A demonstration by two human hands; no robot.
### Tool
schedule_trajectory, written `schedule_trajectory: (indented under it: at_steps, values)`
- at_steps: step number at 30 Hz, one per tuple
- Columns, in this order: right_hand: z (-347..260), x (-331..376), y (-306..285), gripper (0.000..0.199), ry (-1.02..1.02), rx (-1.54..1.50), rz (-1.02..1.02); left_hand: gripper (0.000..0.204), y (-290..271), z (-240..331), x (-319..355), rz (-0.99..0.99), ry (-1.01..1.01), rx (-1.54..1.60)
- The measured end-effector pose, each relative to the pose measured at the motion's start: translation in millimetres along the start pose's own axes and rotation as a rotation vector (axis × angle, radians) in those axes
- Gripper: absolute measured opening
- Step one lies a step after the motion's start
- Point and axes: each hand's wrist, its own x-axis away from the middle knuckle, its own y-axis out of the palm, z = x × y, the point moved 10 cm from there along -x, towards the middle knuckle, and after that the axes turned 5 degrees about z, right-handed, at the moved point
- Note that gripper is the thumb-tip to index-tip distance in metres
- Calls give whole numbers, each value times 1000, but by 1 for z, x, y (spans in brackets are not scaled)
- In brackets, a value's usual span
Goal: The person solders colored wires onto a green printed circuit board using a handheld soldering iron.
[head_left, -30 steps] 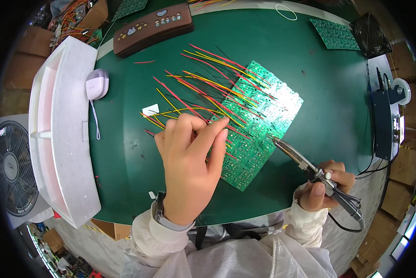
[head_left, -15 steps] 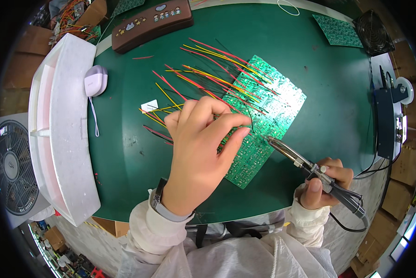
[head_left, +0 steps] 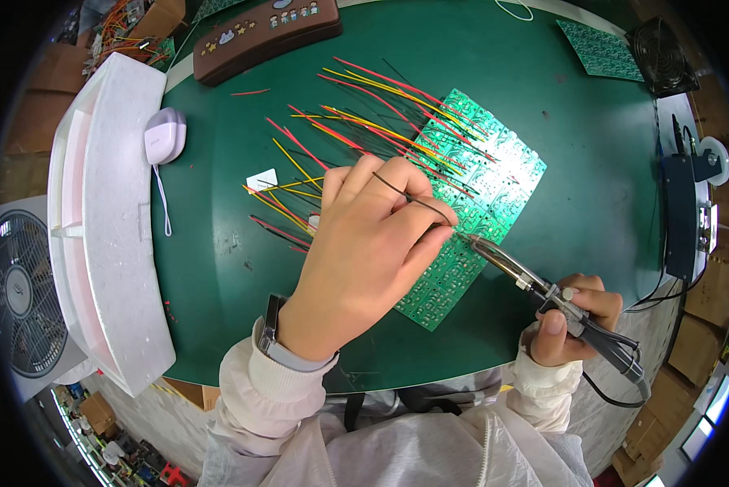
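Nearby, divided foam box (head_left: 121, 219), closed case (head_left: 267, 39), left hand (head_left: 360, 243) pinching black wire (head_left: 410, 198)

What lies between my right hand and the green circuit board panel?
The head view shows the soldering iron spanning from your right hand to the circuit board panel, above green tabletop.

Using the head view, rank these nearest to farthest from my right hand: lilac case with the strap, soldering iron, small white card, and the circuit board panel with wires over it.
From your right hand:
1. Soldering iron, held in it.
2. Circuit board panel, ahead and left.
3. Small white card, farther left.
4. Lilac case, farthest left.
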Motion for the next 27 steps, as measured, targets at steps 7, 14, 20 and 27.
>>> schedule_trajectory:
  at_steps: [7,14,20,27]
  values:
    - [0,-1,1,38,-13,-1,-13,14,1,-1,1,0,27,-31]
    - [-1,-1,2,38,-15,-2,-26,15,2,-2,4,43,56,-15]
    - [-2,-1,4,36,-31,-17,-36,16,3,-5,5,67,46,0]
    - [-3,-5,6,35,-24,-19,-50,15,3,-6,5,61,34,26]
